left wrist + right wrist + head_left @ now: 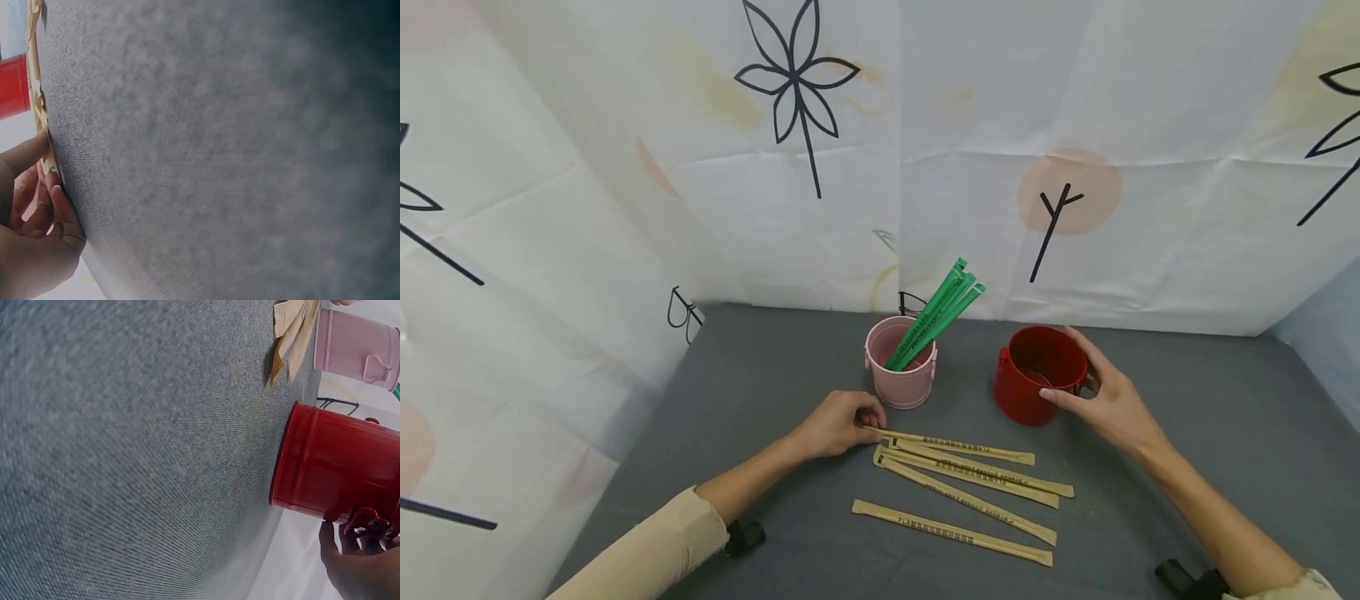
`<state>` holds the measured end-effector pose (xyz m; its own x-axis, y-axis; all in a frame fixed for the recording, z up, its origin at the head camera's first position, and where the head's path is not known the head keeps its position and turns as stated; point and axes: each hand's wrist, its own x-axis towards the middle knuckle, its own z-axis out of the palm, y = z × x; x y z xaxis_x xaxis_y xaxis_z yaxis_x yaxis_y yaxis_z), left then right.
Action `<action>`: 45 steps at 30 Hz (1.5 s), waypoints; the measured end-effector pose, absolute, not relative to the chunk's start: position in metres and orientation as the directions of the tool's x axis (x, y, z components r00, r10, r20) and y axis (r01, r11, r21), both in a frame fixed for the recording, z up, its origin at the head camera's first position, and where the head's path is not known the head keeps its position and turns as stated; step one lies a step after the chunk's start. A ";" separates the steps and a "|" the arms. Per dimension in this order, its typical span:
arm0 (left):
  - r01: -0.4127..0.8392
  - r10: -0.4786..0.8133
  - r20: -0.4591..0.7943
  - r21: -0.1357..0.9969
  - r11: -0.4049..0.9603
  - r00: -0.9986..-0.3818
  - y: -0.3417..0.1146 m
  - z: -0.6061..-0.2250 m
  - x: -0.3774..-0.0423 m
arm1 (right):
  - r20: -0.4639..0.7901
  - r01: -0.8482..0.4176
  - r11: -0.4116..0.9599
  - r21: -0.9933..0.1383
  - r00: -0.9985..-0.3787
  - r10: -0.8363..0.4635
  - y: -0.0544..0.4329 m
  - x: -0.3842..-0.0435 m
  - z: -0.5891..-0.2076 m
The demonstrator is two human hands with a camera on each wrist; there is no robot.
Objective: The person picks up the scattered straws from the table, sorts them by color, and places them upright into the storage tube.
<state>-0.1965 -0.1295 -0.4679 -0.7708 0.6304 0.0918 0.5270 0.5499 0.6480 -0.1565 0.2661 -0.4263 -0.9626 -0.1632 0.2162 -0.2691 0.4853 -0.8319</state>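
At the left end of the uppermost tan paper-wrapped straw [962, 445], my left hand [842, 423] pinches the tip between thumb and fingers. That straw lies on the table beside several others like it. My right hand [1108, 400] holds a red bucket [1024, 402] by its right side, thumb at the rim and fingers by the side handle. The red bucket stands upright, with no straws visible inside. In the right wrist view the fingers touch the red bucket's wall [337, 462] near its handle. The left wrist view shows the pinched straw end only partly.
Behind my left hand a pink bucket [902, 390] holds several green wrapped straws [936, 317] leaning right. Another tan straw [951, 532] lies apart, nearest me. The grey tabletop [760, 358] meets a white patterned cloth [962, 183] at the back.
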 end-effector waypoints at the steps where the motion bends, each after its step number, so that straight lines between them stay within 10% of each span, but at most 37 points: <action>1: 0.526 0.630 0.090 0.648 0.551 -0.771 -0.130 -0.467 -0.196 | 0.217 -0.270 0.487 -0.831 -0.962 -0.164 0.266 -0.157 -0.427; 45: 0.440 0.518 0.250 0.853 0.282 -0.818 -0.133 -0.446 -0.188 | 0.270 -0.290 0.475 -0.831 -0.956 -0.112 0.263 -0.154 -0.434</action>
